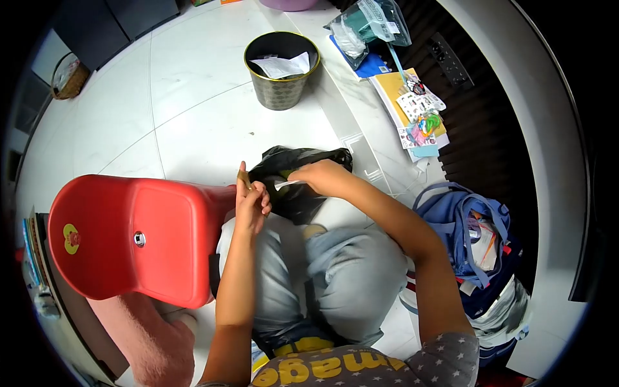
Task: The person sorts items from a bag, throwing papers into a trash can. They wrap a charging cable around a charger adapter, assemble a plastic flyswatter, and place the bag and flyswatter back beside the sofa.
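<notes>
My left hand (pixel 251 201) is raised at the near left side of a black plastic bag (pixel 304 203) on the floor. One finger points up and the others curl in; a small brownish thing (pixel 244 179) lies against the fingers, too small to name. Over the bag's opening, my right hand (pixel 324 177) is closed, fingers pointing left, on a thin white strip (pixel 290 184) that sticks out toward my left hand. Something yellow-green shows inside the bag, partly hidden by the right hand. The bag stands just beyond my knees.
A red plastic chair (pixel 171 235) stands close on the left. Ahead is a patterned bin (pixel 278 93) with paper in it. Books and stickers (pixel 419 106) lie at the upper right. A blue bag (pixel 454 216) sits by my right arm. A wicker basket (pixel 72 80) is far left.
</notes>
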The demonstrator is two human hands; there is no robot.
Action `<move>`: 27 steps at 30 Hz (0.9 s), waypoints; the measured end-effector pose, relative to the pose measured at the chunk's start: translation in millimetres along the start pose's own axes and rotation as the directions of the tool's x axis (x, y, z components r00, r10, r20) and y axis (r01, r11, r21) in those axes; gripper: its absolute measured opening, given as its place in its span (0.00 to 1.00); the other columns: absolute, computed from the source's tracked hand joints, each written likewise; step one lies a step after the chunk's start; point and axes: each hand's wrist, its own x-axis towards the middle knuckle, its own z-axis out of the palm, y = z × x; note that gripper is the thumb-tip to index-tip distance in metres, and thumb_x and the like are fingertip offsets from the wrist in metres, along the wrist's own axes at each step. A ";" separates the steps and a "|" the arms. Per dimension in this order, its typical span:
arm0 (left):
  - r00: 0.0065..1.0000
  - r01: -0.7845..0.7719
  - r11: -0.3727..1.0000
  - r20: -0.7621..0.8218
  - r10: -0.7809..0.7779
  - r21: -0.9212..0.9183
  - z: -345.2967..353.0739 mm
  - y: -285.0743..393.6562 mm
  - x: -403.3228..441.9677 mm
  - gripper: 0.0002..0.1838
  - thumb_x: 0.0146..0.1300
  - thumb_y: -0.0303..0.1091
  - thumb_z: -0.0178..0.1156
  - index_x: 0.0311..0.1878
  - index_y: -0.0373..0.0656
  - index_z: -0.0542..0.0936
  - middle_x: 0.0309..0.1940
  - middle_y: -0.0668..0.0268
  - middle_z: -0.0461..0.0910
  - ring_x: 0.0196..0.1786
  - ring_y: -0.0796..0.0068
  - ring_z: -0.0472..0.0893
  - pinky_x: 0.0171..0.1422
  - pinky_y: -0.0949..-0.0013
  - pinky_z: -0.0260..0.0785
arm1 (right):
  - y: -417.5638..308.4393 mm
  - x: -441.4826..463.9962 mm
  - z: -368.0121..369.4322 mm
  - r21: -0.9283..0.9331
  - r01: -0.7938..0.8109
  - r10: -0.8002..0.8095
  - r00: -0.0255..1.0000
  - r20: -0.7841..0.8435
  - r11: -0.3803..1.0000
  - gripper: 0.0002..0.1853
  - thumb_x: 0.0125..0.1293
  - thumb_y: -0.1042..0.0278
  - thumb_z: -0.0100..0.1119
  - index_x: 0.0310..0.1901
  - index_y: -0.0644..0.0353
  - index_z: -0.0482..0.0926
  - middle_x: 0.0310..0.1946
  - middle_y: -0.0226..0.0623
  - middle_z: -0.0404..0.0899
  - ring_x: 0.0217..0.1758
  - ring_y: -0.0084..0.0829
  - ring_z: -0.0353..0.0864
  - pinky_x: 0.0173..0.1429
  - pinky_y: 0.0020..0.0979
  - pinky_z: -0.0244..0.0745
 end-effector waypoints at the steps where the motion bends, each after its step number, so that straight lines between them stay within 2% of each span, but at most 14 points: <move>1: 1.000 -0.001 1.000 0.000 0.001 -0.004 1.2 1.6 -1.3 0.41 0.58 0.23 0.48 0.70 0.62 0.43 0.29 0.70 0.64 0.22 0.81 0.64 0.20 0.81 0.56 | -0.6 4.9 4.5 0.003 0.004 -0.004 1.000 0.001 1.000 0.14 0.55 0.77 0.49 0.43 0.54 0.76 0.33 0.37 0.79 0.38 0.39 0.80 0.38 0.37 0.74; 4: 1.000 -0.021 1.000 0.000 0.021 0.007 2.1 2.0 -3.8 0.38 0.59 0.26 0.49 0.70 0.64 0.47 0.29 0.71 0.64 0.23 0.81 0.64 0.20 0.83 0.54 | 1.3 15.7 15.6 -0.202 0.058 -0.049 0.998 0.047 0.978 0.14 0.55 0.74 0.49 0.44 0.54 0.74 0.29 0.36 0.78 0.34 0.38 0.80 0.35 0.38 0.74; 7: 1.000 -0.009 1.000 -0.020 0.010 0.016 3.9 1.7 -6.3 0.38 0.59 0.26 0.49 0.70 0.64 0.47 0.29 0.70 0.64 0.23 0.82 0.64 0.20 0.82 0.55 | 11.0 10.1 34.4 -0.269 -0.067 0.130 0.966 0.223 0.961 0.16 0.56 0.71 0.52 0.48 0.57 0.72 0.36 0.42 0.78 0.41 0.41 0.79 0.42 0.38 0.74; 9: 1.000 -0.018 1.000 -0.006 0.018 0.009 3.1 2.8 -6.1 0.37 0.59 0.27 0.49 0.70 0.62 0.47 0.28 0.70 0.64 0.23 0.82 0.64 0.20 0.82 0.56 | 16.6 -2.8 40.4 -0.206 -0.085 0.055 0.988 -0.145 0.975 0.18 0.57 0.66 0.54 0.50 0.60 0.71 0.44 0.49 0.75 0.48 0.44 0.75 0.50 0.38 0.71; 10: 1.000 -0.015 1.000 0.009 0.015 0.008 2.0 3.6 -5.5 0.37 0.59 0.27 0.49 0.70 0.62 0.47 0.28 0.70 0.64 0.23 0.82 0.64 0.20 0.82 0.56 | 19.7 -6.4 34.4 -0.216 -0.094 0.062 0.987 -0.151 0.972 0.18 0.57 0.66 0.54 0.50 0.60 0.71 0.44 0.49 0.75 0.48 0.44 0.75 0.50 0.38 0.71; 12: 0.999 0.024 0.998 0.020 -0.025 0.063 1.3 2.4 -5.5 0.36 0.59 0.28 0.49 0.70 0.60 0.48 0.28 0.71 0.64 0.23 0.82 0.64 0.20 0.81 0.56 | 25.0 -17.5 16.8 0.035 -0.368 0.369 0.929 -0.018 0.929 0.21 0.58 0.63 0.56 0.52 0.63 0.70 0.48 0.51 0.72 0.53 0.45 0.72 0.55 0.39 0.68; 13: 1.000 0.008 0.993 -0.001 -0.008 0.117 7.8 2.7 -8.1 0.33 0.60 0.26 0.48 0.69 0.53 0.52 0.26 0.71 0.64 0.22 0.83 0.64 0.20 0.81 0.58 | 31.4 -26.7 7.2 0.072 -0.359 0.365 0.925 -0.106 0.931 0.20 0.58 0.64 0.55 0.51 0.63 0.71 0.47 0.49 0.73 0.52 0.45 0.72 0.55 0.39 0.68; 14: 1.000 0.018 0.993 0.016 -0.021 0.118 4.3 -3.1 -5.8 0.33 0.60 0.26 0.48 0.69 0.53 0.52 0.26 0.71 0.64 0.22 0.83 0.64 0.20 0.81 0.58 | 38.0 -37.9 1.0 0.070 -0.469 0.474 0.869 -0.142 0.880 0.19 0.57 0.66 0.55 0.50 0.63 0.71 0.47 0.48 0.73 0.51 0.45 0.72 0.55 0.39 0.68; 16: 0.998 0.010 0.920 0.057 -0.035 0.391 -6.3 -15.0 2.1 0.29 0.60 0.25 0.46 0.66 0.44 0.57 0.24 0.72 0.65 0.20 0.84 0.65 0.20 0.80 0.60 | 59.1 -65.7 -8.6 0.044 -0.571 0.541 0.748 -0.384 0.820 0.18 0.56 0.67 0.55 0.49 0.63 0.72 0.46 0.47 0.73 0.52 0.44 0.72 0.56 0.37 0.67; 18: 0.998 0.008 0.892 0.052 -0.035 0.453 -7.3 -24.0 4.0 0.24 0.60 0.22 0.46 0.62 0.42 0.63 0.25 0.72 0.66 0.19 0.85 0.66 0.19 0.81 0.60 | 87.9 -98.0 -26.2 0.004 -0.658 0.481 0.547 -0.685 0.753 0.20 0.55 0.67 0.56 0.51 0.62 0.71 0.50 0.49 0.71 0.56 0.45 0.67 0.58 0.39 0.65; 20: 0.999 -0.049 0.786 0.031 0.038 0.616 -7.0 -33.2 6.6 0.24 0.60 0.22 0.44 0.62 0.39 0.63 0.22 0.73 0.65 0.17 0.86 0.63 0.17 0.81 0.57 | 104.8 -122.6 -57.0 -0.090 -0.843 0.380 0.331 -0.864 0.530 0.30 0.51 0.63 0.62 0.56 0.62 0.66 0.57 0.51 0.64 0.61 0.48 0.61 0.62 0.43 0.61; 24: 0.997 -0.041 0.888 -0.040 0.067 0.459 -5.8 -30.4 9.9 0.25 0.59 0.20 0.44 0.62 0.41 0.63 0.23 0.74 0.66 0.16 0.88 0.61 0.15 0.84 0.53 | 121.6 -143.3 -92.5 -0.008 -0.942 0.488 0.182 -0.854 0.336 0.42 0.44 0.58 0.69 0.61 0.59 0.60 0.61 0.53 0.56 0.63 0.52 0.58 0.62 0.46 0.60; 26: 0.996 -0.046 0.896 -0.046 0.074 0.442 -1.9 -30.9 10.4 0.25 0.59 0.20 0.44 0.62 0.41 0.63 0.23 0.74 0.65 0.16 0.88 0.60 0.16 0.84 0.52 | 141.5 -148.4 -93.1 0.052 -0.984 0.691 0.083 -0.718 0.172 0.50 0.37 0.51 0.73 0.62 0.57 0.58 0.62 0.53 0.55 0.63 0.52 0.57 0.62 0.45 0.60; 27: 0.995 -0.054 0.904 -0.058 0.087 0.425 0.6 -28.6 10.2 0.24 0.60 0.21 0.44 0.62 0.41 0.63 0.22 0.74 0.65 0.16 0.88 0.60 0.16 0.84 0.52 | 145.7 -150.9 -93.8 0.054 -0.978 0.712 0.110 -0.693 0.203 0.47 0.39 0.55 0.71 0.62 0.56 0.58 0.60 0.55 0.57 0.61 0.53 0.61 0.61 0.44 0.62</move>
